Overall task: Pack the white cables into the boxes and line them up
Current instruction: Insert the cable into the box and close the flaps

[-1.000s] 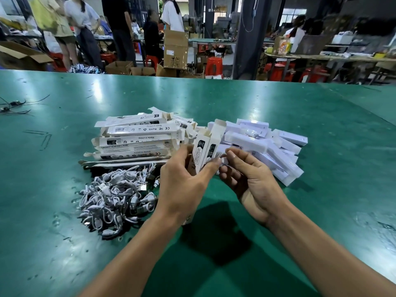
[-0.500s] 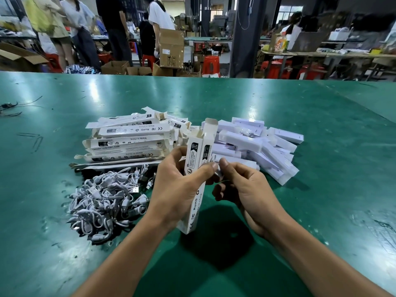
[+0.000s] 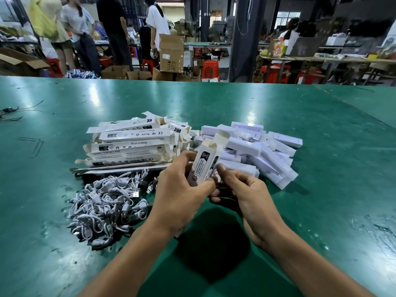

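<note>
The open box [image 3: 204,166] has tilted a little more to the right. My left hand [image 3: 182,196] grips it and my right hand [image 3: 242,196] pinches a white piece [image 3: 216,176], above the glossy green table [image 3: 300,125]. Behind is a workshop with red stools [image 3: 211,69].

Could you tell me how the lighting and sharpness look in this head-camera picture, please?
Head view: overhead lights leave pale glare streaks on the green table. Head view: a dark shadow pools beneath the left hand and right hand. Head view: print on the held box is sharp, while the people behind look softer.
</note>
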The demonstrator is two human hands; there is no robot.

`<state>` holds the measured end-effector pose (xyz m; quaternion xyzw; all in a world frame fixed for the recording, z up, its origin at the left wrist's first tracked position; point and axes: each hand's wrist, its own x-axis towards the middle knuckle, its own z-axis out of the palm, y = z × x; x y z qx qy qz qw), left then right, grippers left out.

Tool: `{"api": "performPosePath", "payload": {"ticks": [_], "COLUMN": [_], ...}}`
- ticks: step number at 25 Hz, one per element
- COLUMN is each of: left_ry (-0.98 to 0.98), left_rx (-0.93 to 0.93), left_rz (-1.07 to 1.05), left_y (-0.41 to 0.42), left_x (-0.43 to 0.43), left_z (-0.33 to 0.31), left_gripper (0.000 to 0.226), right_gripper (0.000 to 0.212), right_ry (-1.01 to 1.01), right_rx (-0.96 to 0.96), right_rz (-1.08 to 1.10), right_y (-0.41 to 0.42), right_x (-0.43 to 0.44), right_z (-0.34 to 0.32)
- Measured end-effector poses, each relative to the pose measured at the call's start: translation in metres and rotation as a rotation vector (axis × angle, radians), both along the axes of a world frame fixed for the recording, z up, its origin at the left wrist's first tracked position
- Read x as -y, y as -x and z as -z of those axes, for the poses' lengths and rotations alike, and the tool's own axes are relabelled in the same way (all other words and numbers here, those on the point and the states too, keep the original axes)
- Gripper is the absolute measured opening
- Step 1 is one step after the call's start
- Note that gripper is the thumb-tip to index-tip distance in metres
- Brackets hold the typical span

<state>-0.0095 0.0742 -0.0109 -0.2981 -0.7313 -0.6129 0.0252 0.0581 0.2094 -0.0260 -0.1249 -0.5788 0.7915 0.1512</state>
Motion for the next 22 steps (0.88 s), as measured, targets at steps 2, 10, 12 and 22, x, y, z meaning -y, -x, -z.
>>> {"api": "performPosePath", "payload": {"ticks": [2, 10, 12, 22], "left_ry": [0.02, 0.054, 0.156, 0.438], "left_rx": [-0.047, -0.056, -0.192, -0.541], "left_rz": [-0.004, -0.014, -0.08, -0.113], "left_y": [-0.002, 0.004, 0.006, 0.004], "left_x": [0.0, 0.004, 0.006, 0.004], "left_z": [0.0, -0.001, -0.001, 0.01], "left_gripper": [0.035, 0.026, 0.023, 0.035], "right_gripper": [0.044, 0.03, 0.024, 0.016], "right_ry": [-0.008, -0.01, -0.066, -0.391], "right_rx": [-0.019, -0.103, -0.154, -0.286], "right_rz": [0.003, 0.091, 0.235, 0.424], "right_y": [0.001, 0.002, 0.001, -0.006], "right_x": [-0.002, -0.014, -0.022, -0.034], "right_z": [0.001, 0.0, -0.004, -0.016]}}
